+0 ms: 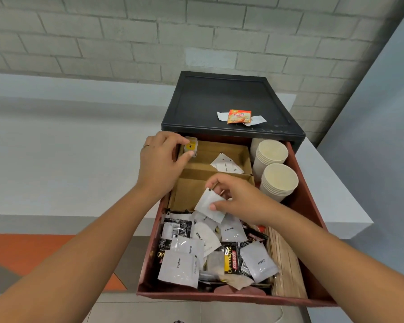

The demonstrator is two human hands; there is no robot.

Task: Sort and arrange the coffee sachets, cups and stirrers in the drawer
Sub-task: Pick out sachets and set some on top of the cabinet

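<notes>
The left hand (160, 159) pinched a small yellow sachet (191, 146) between thumb and fingertips, holding it at the far left corner of the cardboard divider (216, 176). The right hand (237, 198) gripped a plain white sachet (209, 205) with curled fingers, thumb on its near face. That sachet hung tilted over the boundary between the divider's near compartment and the loose heap of sachets (196, 250).

The divider filled the far left part of the open red-brown drawer (313, 206). Its far compartment held a few white packets (226, 164), lying flat and overlapping. The heap covered the near half of the drawer: white packs printed "Coffee" and "Cream" mixed with black-and-gold packs, piled at all angles.

Along the drawer's right wall, near side, a bundle of wooden stirrers (287, 264) lay lengthwise. Farther back on the right, two stacks of paper cups (279, 180) leaned one just behind the other, mouths facing the camera.

On the black top (219, 99) of the drawer unit lay an orange sachet (239, 116) over some torn white wrappers (257, 120). The unit stood on a white counter (336, 194) against a pale brick wall (126, 38).
</notes>
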